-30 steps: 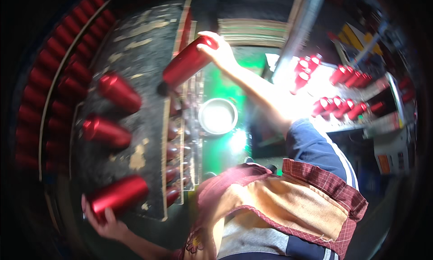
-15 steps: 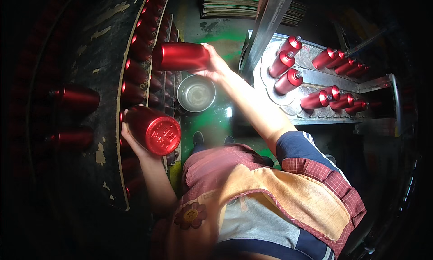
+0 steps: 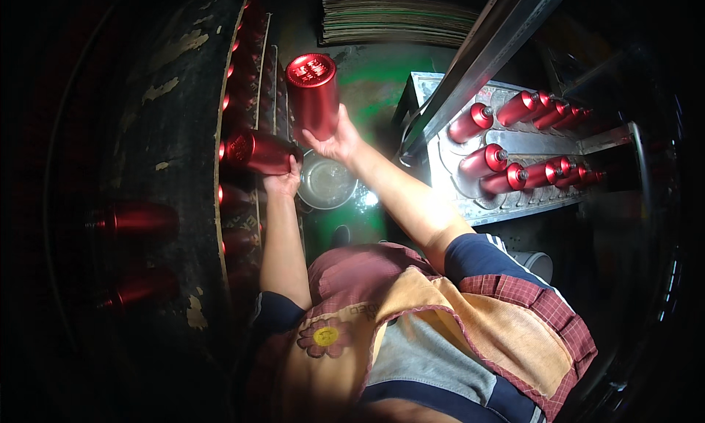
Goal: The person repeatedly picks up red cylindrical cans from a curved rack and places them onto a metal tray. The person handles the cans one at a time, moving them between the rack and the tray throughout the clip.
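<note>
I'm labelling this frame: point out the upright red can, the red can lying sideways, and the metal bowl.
upright red can (image 3: 314, 92), head view, on its side wall.
sideways red can (image 3: 257, 151), head view, mid-body.
metal bowl (image 3: 327, 182), head view, inner bottom.

you are standing in a small factory workshop, dim and close. on your left a big dark wheel (image 3: 169, 129) with flaking paint carries rows of red metal cans (image 3: 242, 151) along its rim. on your right a steel rack (image 3: 507, 203) holds more red bottles (image 3: 485, 158) lying in grooves. flat cardboard sheets (image 3: 396, 19) are stacked ahead, above a green floor (image 3: 367, 78).
</note>
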Available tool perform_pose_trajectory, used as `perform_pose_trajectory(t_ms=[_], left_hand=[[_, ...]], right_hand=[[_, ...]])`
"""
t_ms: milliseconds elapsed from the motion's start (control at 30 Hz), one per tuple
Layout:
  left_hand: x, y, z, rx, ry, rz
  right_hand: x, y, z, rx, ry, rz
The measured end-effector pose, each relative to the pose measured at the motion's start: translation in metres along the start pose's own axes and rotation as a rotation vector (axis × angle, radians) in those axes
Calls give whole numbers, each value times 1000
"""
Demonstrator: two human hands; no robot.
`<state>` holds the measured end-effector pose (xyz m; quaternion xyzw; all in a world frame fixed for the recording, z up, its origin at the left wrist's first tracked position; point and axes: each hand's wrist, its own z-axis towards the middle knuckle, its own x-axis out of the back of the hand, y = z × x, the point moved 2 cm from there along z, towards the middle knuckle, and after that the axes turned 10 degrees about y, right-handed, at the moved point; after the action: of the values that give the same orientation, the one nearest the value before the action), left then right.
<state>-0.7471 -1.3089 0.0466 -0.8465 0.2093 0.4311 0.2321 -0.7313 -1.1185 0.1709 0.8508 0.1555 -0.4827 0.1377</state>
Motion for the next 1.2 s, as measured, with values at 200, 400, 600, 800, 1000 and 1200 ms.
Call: perform_pose_trajectory(t_ms=[200,400,600,800,1000,1200], left_hand=[[12,66,28,-187,240,-47],[-46,-14,22,6,319,191],[-57,-237,27,243,240,987],[-15,-455,-27,483,86,1319],[48,-616,-90,713,-27,1469],[38,-672,-107,669,-177,1470]], right_hand=[[-3,0,15,-109,3,26],[5,-10,-44,93,-186,-15],[54,-55,-193,329,-171,-181],[182,-68,-385,626,-316,-46],[332,-68,-587,999,-132,179],[492,-29,-699,1368,-118,581]])
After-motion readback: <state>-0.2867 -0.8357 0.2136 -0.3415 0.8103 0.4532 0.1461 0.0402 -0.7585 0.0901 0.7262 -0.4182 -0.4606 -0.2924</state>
